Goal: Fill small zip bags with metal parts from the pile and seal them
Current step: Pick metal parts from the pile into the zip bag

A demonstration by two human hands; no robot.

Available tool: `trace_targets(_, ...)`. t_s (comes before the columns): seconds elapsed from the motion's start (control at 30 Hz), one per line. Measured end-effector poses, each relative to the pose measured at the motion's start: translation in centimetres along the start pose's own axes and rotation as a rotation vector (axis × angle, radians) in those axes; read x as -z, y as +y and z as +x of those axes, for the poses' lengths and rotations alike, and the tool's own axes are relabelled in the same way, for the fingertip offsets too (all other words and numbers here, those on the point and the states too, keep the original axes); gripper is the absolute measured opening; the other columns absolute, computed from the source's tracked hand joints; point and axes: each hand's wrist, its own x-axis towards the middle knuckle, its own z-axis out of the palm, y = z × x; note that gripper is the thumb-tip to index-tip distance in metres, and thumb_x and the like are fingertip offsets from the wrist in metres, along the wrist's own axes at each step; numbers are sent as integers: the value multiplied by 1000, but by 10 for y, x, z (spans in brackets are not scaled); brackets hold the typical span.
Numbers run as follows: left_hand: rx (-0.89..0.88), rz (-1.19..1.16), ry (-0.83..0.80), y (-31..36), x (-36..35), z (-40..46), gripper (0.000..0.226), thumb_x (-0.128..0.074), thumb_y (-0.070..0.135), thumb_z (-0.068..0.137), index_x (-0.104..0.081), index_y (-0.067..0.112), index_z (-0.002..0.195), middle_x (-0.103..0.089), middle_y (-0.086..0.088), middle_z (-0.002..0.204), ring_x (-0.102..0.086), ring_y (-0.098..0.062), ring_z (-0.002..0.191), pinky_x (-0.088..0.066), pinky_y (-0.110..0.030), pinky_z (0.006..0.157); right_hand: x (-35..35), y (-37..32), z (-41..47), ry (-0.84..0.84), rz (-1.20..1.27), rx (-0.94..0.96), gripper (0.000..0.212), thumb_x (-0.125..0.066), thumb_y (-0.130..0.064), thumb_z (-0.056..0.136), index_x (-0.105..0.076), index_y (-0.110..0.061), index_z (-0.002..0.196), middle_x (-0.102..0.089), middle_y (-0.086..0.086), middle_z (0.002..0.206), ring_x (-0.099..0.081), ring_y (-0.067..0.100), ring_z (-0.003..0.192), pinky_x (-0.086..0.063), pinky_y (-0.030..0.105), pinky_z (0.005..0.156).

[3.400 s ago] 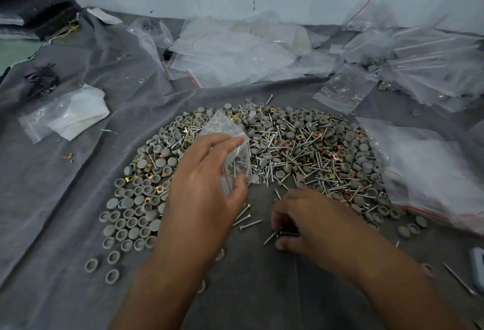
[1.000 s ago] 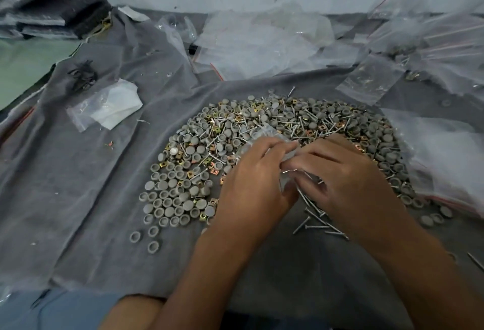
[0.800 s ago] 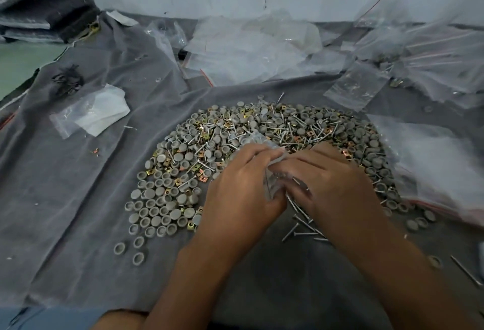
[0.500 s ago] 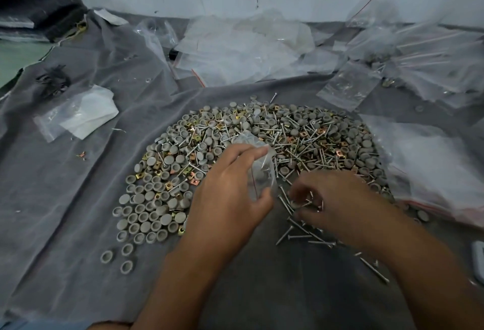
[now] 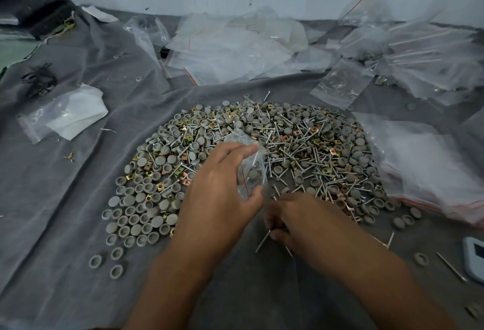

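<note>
Small zip bag (image 5: 251, 170): clear plastic, crinkled, with a thin red line running down it. It is held upright over the near edge of the pile, and a round grey cap and at least one screw show through its wall.

Left hand (image 5: 220, 198): fingers curled round the bag, thumb pressing its lower edge, fingertips at its top.

Right hand (image 5: 301, 225): lies low on the surface just below the bag, fingers bent inward and pinching thin screws (image 5: 263, 243), one of which sticks out towards the camera.

Pile of metal parts (image 5: 275, 146): broad mound on the grey cloth (image 5: 65, 212), made of round grey caps, long silver screws and small square brass- and copper-coloured clips. The caps thin out to a single layer at the left, with a few strays nearer the camera.

Empty clear bags (image 5: 235, 49): heaped behind the pile; more lie along the right side.

Bag holding white paper (image 5: 65, 112): far left, lying flat.
</note>
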Motion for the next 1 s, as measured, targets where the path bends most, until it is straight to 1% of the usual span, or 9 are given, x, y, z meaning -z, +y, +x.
trace_targets(0.13,0,3,0,1,0,1,61,-79,24,79,-56,29,136,-45,25,121,-50,11,99,-41,-2,85,-4,9,7,91,16,-3,10,-57,-39,99,-54,-34,107,-56,-11,112,-52,13,110,-47,32,88)
trace_targets(0.27,6,13,3,0,1,1,61,-77,29,78,-56,28,135,-45,25,121,-48,9,99,-37,-1,89,-4,22,12,155,190,-27,14,-55,-32,101,-55,-33,115,-54,-14,111,-52,8,105,-46,31,90)
trace_targets(0.33,8,17,2,1,1,1,61,-74,34,78,-56,28,136,-44,26,121,-48,9,100,-37,-1,89,1,27,13,190,317,-18,13,-55,-30,102,-62,-34,112,-54,-15,106,-53,2,99,-45,25,86)
trace_targets(0.47,15,2,-4,2,0,1,59,-73,34,77,-58,27,134,-48,22,123,-48,7,99,-38,-1,89,13,31,12,314,611,-28,13,-57,-32,100,-68,-37,96,-64,-15,87,-59,-4,76,-42,10,64)
trace_targets(0.57,16,16,1,3,-2,1,60,-78,26,77,-59,28,133,-50,20,123,-48,6,95,-37,-2,88,19,32,12,342,878,-51,13,-58,-32,99,-70,-33,93,-68,-10,75,-57,0,59,-46,15,54)
trace_targets(0.63,19,13,2,4,-2,2,60,-79,25,78,-59,29,134,-51,20,123,-50,5,95,-44,-11,91,21,31,12,333,989,-61,15,-58,-28,100,-71,-32,92,-67,-7,72,-59,8,62,-50,22,55)
trace_targets(0.73,20,12,3,4,-3,1,59,-79,26,78,-58,30,134,-51,21,123,-53,3,98,-49,-21,92,21,30,12,362,1023,-69,18,-57,-25,101,-71,-33,91,-68,-7,73,-60,8,63,-52,24,57)
trace_targets(0.87,23,17,-15,4,-8,1,57,-78,29,80,-58,31,133,-49,23,122,-49,7,102,-35,-2,89,22,23,13,460,1124,-9,18,-58,-25,100,-72,-33,93,-68,-10,76,-59,0,67,-47,14,59)
trace_targets(1.0,-3,0,-12,5,-11,2,53,-79,25,80,-61,26,129,-50,20,118,-46,16,100,-28,4,88,17,7,13,596,1093,103,15,-62,-18,100,-73,-28,99,-68,-18,79,-60,-3,69,-43,7,62)
